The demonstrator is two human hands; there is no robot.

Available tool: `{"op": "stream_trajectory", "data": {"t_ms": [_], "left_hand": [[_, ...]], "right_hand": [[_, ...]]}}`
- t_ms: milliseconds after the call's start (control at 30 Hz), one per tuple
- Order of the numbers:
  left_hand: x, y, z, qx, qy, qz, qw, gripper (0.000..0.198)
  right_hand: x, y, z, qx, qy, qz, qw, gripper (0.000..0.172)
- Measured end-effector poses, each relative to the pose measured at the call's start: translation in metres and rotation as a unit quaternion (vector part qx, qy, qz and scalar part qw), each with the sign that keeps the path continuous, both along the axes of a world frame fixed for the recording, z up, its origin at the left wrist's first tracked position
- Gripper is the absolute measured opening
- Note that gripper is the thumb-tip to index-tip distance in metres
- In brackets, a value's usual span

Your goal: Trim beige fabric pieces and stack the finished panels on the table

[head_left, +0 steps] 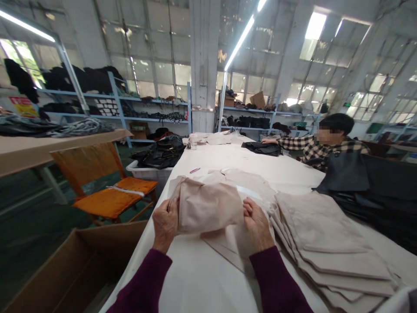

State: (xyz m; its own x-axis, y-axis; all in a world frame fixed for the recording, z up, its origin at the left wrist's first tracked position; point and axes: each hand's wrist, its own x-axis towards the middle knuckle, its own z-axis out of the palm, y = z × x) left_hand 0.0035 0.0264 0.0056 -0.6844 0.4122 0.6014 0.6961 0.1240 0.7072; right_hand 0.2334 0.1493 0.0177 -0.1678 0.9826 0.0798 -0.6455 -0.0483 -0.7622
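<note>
A beige fabric piece (pixel 208 204) is lifted slightly off the long white table (pixel 198 278), held at both sides. My left hand (pixel 165 224) grips its left edge with the fingers curled round the cloth. My right hand (pixel 257 224) pinches its right edge, fingers pressed together. More beige pieces (pixel 241 182) lie loose under and behind it. A fanned stack of flat beige pieces (pixel 329 248) lies just right of my right hand.
Across the table, far right, a person in a checked shirt (pixel 325 145) handles black material (pixel 262 148). Black fabric (pixel 378 191) covers the right edge. An open cardboard box (pixel 74 269) and an orange chair (pixel 110 191) stand left of the table.
</note>
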Motion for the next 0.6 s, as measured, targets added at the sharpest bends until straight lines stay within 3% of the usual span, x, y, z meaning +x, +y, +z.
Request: {"op": "stream_trajectory", "data": {"t_ms": [67,133,233,333,367,400,467,533,600], "left_hand": [[-0.002,0.0,0.001,0.006,-0.013,-0.008,1.0,0.029],[-0.001,0.001,0.001,0.011,-0.037,-0.029,0.999,0.031],[0.001,0.002,0.0,0.013,-0.061,-0.062,0.996,0.033],[0.003,0.002,0.001,0.017,-0.074,-0.07,0.995,0.032],[0.003,0.001,0.002,0.018,-0.08,-0.07,0.994,0.032],[0.003,0.0,0.003,0.018,-0.085,-0.069,0.994,0.033],[0.004,-0.001,0.006,0.017,-0.095,-0.063,0.993,0.034],[0.005,-0.003,0.008,0.013,-0.107,-0.058,0.993,0.034],[0.008,-0.004,0.01,0.012,-0.122,-0.077,0.989,0.033]], "right_hand": [[0.013,0.008,0.004,-0.002,0.033,-0.031,0.999,0.024],[0.016,0.006,0.007,-0.005,0.029,-0.009,1.0,0.02],[0.006,-0.005,0.007,0.046,-0.111,0.017,0.993,0.016],[-0.003,-0.014,0.008,0.167,-0.279,-0.094,0.941,0.012],[-0.003,-0.016,0.009,0.198,-0.304,-0.096,0.927,0.012],[-0.003,-0.019,0.01,0.219,-0.316,-0.059,0.921,0.014],[0.0,-0.024,0.013,0.244,-0.32,0.113,0.908,0.019],[-0.001,-0.031,0.014,0.246,-0.323,0.312,0.859,0.022],[-0.006,-0.038,0.011,0.239,-0.34,0.411,0.811,0.021]]}}
